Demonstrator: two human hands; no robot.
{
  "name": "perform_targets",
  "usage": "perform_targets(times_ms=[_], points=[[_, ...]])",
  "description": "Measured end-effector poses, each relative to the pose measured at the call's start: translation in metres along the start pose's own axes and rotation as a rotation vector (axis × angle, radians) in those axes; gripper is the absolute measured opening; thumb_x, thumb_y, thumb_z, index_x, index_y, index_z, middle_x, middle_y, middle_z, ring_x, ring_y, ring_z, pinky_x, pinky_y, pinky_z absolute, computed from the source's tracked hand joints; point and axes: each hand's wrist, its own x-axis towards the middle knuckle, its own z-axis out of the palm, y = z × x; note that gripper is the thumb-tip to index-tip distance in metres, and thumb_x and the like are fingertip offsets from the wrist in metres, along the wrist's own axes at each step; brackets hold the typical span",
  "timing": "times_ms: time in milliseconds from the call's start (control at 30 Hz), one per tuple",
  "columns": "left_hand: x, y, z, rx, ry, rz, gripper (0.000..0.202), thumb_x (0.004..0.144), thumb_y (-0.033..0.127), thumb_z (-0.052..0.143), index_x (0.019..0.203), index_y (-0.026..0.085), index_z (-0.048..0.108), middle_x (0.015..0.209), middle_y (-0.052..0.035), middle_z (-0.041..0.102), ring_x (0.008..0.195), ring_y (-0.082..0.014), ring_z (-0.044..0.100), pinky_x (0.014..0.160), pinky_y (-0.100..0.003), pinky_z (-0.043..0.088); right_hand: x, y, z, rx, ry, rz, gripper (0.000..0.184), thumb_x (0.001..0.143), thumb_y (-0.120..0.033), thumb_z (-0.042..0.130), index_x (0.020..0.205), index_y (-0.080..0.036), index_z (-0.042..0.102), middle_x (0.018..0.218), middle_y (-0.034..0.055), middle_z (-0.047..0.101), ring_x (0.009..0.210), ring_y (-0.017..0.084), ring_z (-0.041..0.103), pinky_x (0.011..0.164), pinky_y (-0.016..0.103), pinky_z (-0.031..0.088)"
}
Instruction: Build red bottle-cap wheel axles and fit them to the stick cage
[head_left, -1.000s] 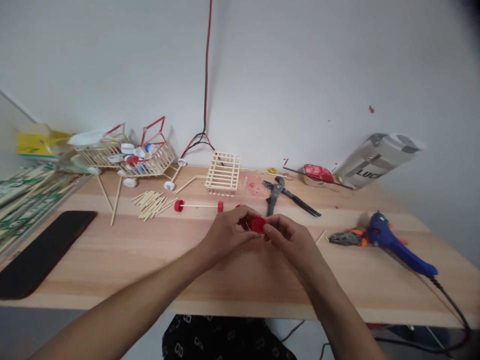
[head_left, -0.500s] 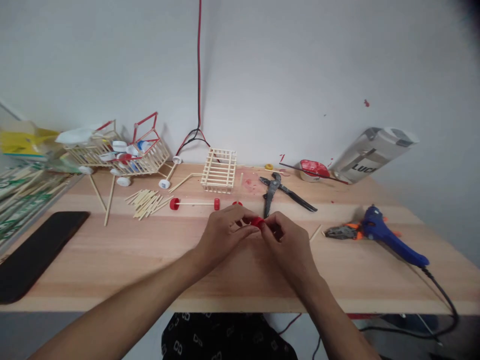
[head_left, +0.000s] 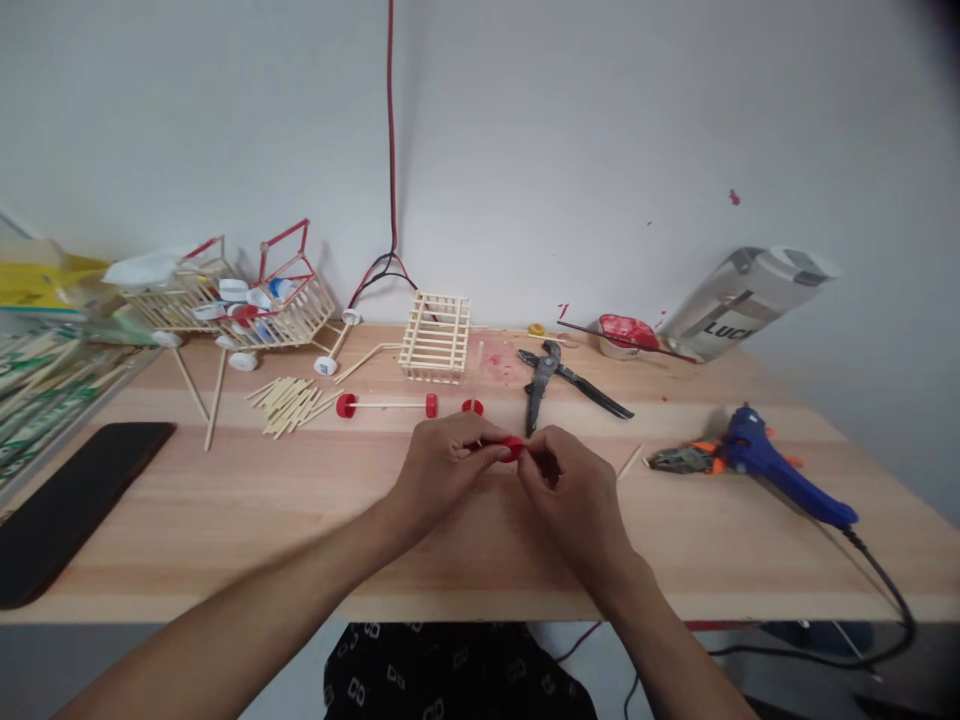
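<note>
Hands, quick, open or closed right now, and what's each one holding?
Left hand: closed, holding a red cap.
Right hand: closed, pinching the same cap at its edge.

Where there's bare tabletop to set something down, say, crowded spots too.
Bare wood lies between the black pad, stick pile and left forearm, and in front between the right forearm and glue gun. Crowded: back left, with stick carts, and behind the left hand, with the red-capped rod and slatted frame.

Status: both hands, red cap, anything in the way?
Left grip pinching red cap; right grip closed at its edge. Cap partly covered. Pliers just beyond; nothing visibly blocking.
</note>
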Motion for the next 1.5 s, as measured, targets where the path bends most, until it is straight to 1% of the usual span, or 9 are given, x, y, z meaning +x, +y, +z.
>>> perform_targets(times_ms=[133, 267, 367, 567, 767, 933, 1067, 1333, 1500], points=[[0.003, -0.010, 0.003, -0.166, 0.003, -0.148, 0.009, 0.074, 0.020, 0.070, 0.082, 0.019, 0.073, 0.081, -0.0035, 0.073, 0.073, -0.0163, 0.067, 0.070, -0.029, 0.051, 0.001, 0.002, 0.000, -0.008, -0.017, 0.005, 0.011, 0.083, -0.024, 0.053, 0.073, -0.021, 0.056, 0.066, -0.0003, 0.059, 0.059, 0.013, 0.052, 0.056, 0.025, 0.038], [0.009, -0.022, 0.004, -0.457, -0.052, -0.268, 0.039, 0.070, 0.024, 0.075, 0.106, 0.013, 0.065, 0.080, -0.0041, 0.071, 0.062, -0.0127, 0.065, 0.063, -0.027, 0.053, 0.002, 0.002, -0.003, 0.055, -0.047, 0.051, 0.019, 0.088, -0.032, 0.051, 0.073, -0.021, 0.056, 0.065, -0.0010, 0.060, 0.056, 0.012, 0.051, 0.054, 0.025, 0.037], [0.011, -0.023, 0.003, -0.511, -0.066, -0.333, 0.033, 0.072, 0.024, 0.074, 0.102, 0.012, 0.067, 0.077, -0.0037, 0.071, 0.061, -0.0108, 0.065, 0.065, -0.026, 0.055, 0.003, 0.000, -0.005, 0.122, -0.069, 0.090, 0.022, 0.090, -0.036, 0.049, 0.074, -0.021, 0.056, 0.065, -0.0011, 0.061, 0.056, 0.012, 0.051, 0.054, 0.024, 0.037], [0.010, -0.016, 0.002, -0.528, -0.041, -0.377, 0.027, 0.071, 0.024, 0.075, 0.096, 0.013, 0.071, 0.074, -0.0032, 0.072, 0.062, -0.0118, 0.066, 0.069, -0.029, 0.057, 0.003, -0.001, -0.006, 0.192, -0.091, 0.012, 0.028, 0.095, -0.030, 0.038, 0.113, -0.021, 0.057, 0.079, 0.0023, 0.065, 0.071, 0.016, 0.060, 0.066, 0.027, 0.044], [0.008, -0.014, 0.001, -0.549, -0.038, -0.368, 0.026, 0.070, 0.026, 0.076, 0.093, 0.014, 0.072, 0.081, -0.0041, 0.073, 0.063, -0.0109, 0.066, 0.070, -0.030, 0.059, 0.000, -0.005, -0.007, 0.250, -0.176, 0.013, 0.032, 0.097, -0.036, 0.035, 0.080, -0.021, 0.056, 0.070, 0.0000, 0.062, 0.065, 0.014, 0.058, 0.063, 0.026, 0.041], [0.007, -0.013, 0.001, -0.598, -0.102, -0.344, 0.024, 0.071, 0.026, 0.077, 0.090, 0.013, 0.072, 0.081, -0.0044, 0.073, 0.065, -0.0110, 0.066, 0.072, -0.029, 0.058, -0.002, -0.008, -0.008, 0.308, -0.178, 0.041, 0.028, 0.095, -0.039, 0.041, 0.079, -0.021, 0.054, 0.066, -0.0020, 0.058, 0.061, 0.012, 0.054, 0.059, 0.024, 0.038], [0.008, -0.016, 0.000, -0.742, -0.180, -0.427, 0.028, 0.066, 0.026, 0.080, 0.090, 0.013, 0.072, 0.078, -0.0029, 0.072, 0.065, -0.0100, 0.066, 0.072, -0.028, 0.056, -0.003, -0.007, -0.008, 0.414, -0.176, 0.041, 0.032, 0.096, -0.040, 0.038, 0.073, -0.021, 0.050, 0.064, -0.0022, 0.054, 0.061, 0.012, 0.051, 0.061, 0.024, 0.039], [0.006, -0.015, 0.001, -0.755, -0.134, -0.467, 0.024, 0.064, 0.027, 0.082, 0.075, 0.010, 0.071, 0.065, -0.0028, 0.069, 0.060, -0.0089, 0.063, 0.067, -0.023, 0.053, -0.003, -0.008, -0.009, 0.440, -0.193, 0.050, 0.034, 0.096, -0.038, 0.039, 0.069, -0.020, 0.049, 0.061, -0.0037, 0.051, 0.058, 0.010, 0.048, 0.058, 0.023, 0.036], [0.007, -0.020, 0.003, -0.728, -0.071, -0.451, 0.027, 0.063, 0.026, 0.082, 0.080, 0.010, 0.069, 0.070, -0.0021, 0.069, 0.059, -0.0085, 0.063, 0.066, -0.023, 0.054, -0.001, -0.005, -0.008, 0.398, -0.184, 0.076, 0.035, 0.096, -0.039, 0.040, 0.068, -0.020, 0.049, 0.060, -0.0038, 0.051, 0.058, 0.010, 0.048, 0.059, 0.023, 0.035]])
